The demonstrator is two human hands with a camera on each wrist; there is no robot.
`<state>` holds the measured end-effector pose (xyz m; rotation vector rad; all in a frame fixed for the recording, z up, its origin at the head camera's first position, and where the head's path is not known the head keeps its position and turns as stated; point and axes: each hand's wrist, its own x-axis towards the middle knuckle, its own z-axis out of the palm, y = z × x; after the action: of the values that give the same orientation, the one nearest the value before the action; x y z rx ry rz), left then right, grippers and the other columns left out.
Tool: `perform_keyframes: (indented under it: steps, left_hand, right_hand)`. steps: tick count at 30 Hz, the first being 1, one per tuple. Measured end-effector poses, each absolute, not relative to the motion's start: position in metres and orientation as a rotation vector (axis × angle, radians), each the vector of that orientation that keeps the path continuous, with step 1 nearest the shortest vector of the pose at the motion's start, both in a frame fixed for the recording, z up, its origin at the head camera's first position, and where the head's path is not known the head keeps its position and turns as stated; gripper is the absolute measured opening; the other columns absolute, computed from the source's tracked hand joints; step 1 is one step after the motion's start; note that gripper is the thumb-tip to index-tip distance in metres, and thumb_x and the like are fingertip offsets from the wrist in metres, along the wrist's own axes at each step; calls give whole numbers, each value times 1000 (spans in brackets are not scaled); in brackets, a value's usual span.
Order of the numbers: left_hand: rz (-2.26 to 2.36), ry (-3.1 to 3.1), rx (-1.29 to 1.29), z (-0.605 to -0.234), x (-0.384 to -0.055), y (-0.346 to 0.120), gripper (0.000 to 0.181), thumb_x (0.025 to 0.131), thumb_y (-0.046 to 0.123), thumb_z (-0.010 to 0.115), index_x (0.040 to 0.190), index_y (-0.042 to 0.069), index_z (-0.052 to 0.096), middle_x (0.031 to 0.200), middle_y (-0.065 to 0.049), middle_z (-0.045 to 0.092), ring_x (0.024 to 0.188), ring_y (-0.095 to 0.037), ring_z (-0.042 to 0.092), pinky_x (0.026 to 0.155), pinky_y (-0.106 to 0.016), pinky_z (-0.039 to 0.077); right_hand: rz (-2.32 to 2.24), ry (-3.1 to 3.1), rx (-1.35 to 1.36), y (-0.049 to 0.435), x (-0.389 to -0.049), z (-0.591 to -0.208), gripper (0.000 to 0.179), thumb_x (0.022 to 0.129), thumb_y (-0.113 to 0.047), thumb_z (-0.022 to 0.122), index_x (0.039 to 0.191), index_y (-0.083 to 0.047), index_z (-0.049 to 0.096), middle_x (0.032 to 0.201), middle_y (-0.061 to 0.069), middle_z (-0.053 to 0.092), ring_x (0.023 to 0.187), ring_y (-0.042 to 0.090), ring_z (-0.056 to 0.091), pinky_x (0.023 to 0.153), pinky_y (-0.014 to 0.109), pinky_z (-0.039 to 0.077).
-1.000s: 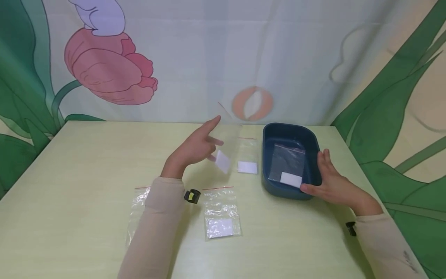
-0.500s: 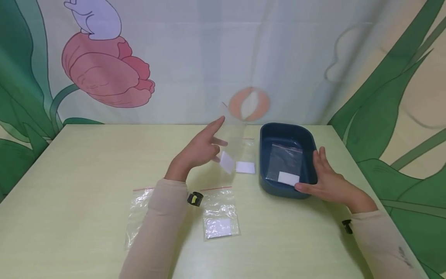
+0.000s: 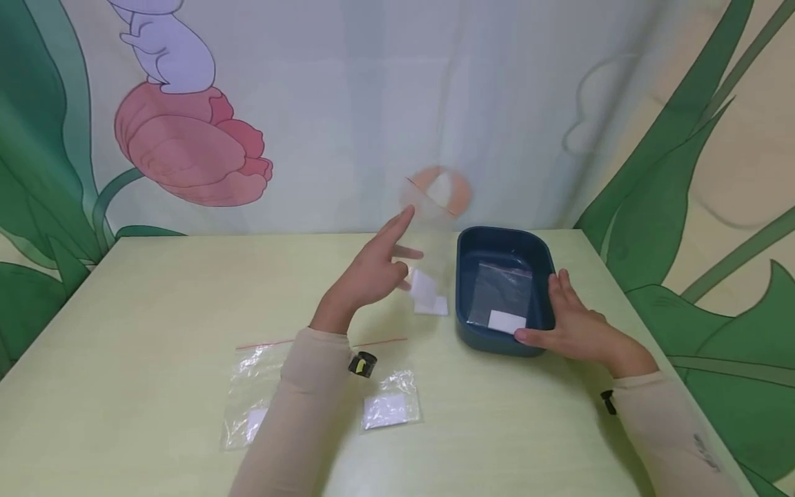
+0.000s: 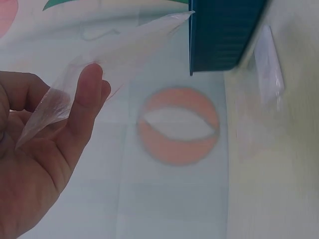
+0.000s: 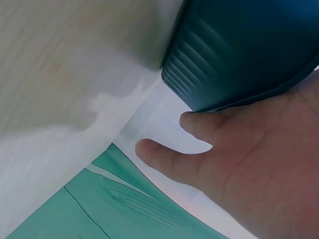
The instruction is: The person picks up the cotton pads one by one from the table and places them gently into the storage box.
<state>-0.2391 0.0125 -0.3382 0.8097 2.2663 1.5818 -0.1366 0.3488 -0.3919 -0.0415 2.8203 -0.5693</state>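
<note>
The plastic bag (image 3: 436,238) in the left hand (image 3: 373,270) hangs just right of the middle of the frame. At the lower left, the left sleeve (image 3: 317,407) has moved rightward over the last 0.5 seconds, uncovering the white patch of the lower-left bag (image 3: 243,386). The lower-middle bag (image 3: 391,407) is now partly behind that wrist. The held bag has swung right too, and more of its red top line shows. Its white part now overlaps, in this view, the center bag (image 3: 437,307) lying on the table (image 3: 155,310). I judge that this brings it nearer the blue box (image 3: 487,343), right of center, where 1 boxed bag (image 3: 502,295) already lies; the held bag is not in there yet.

The left hand seems to pinch the bag: 1 finger points up and away, while the left wrist view shows the plastic running between the digits. Exactly which tips press it, I cannot tell.

Farther right, the right hand (image 3: 580,333) is spread, its fingers fairly straight along the box's right side and its thumb at the lower right rim. It touches the box without curling round it.
</note>
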Motion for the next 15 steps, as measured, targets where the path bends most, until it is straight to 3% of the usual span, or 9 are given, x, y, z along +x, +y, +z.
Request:
perform_keyframes:
  steps: [11, 15]
  left_hand:
    - [1605, 2232, 857, -345, -235, 55, 92, 89, -14, 43, 164, 29, 10, 168, 7, 5, 123, -16, 58, 73, -30, 56]
    - [1577, 2230, 898, -347, -233, 71, 93, 89, -16, 44, 164, 26, 8, 169, 5, 2, 125, -18, 57, 67, -27, 52]
  right_hand:
    - [-560, 2818, -38, 351, -138, -393, 129, 86, -70, 63, 154, 11, -11, 160, 30, -20, 135, 61, 30, 96, 83, 21]
    - [-565, 2820, -50, 349, -137, -393, 128, 86, -70, 63, 154, 11, -10, 160, 30, -20, 136, 60, 30, 96, 82, 23]
